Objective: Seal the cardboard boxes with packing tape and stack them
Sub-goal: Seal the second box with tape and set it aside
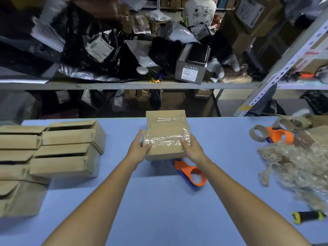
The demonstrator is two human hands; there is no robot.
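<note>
Fingers: left hand (140,148) and right hand (190,148) clasp the taped box (165,141) by its ends, thumbs on top.
Taped box: mid-table (142,201), just before a sealed box (166,119).
Done: two boxes visibly taped.
Left: likely stacking this one, then sealing the open boxes (67,150) at left.
Tape dispenser (191,174): lies on the table near the right wrist.
</note>
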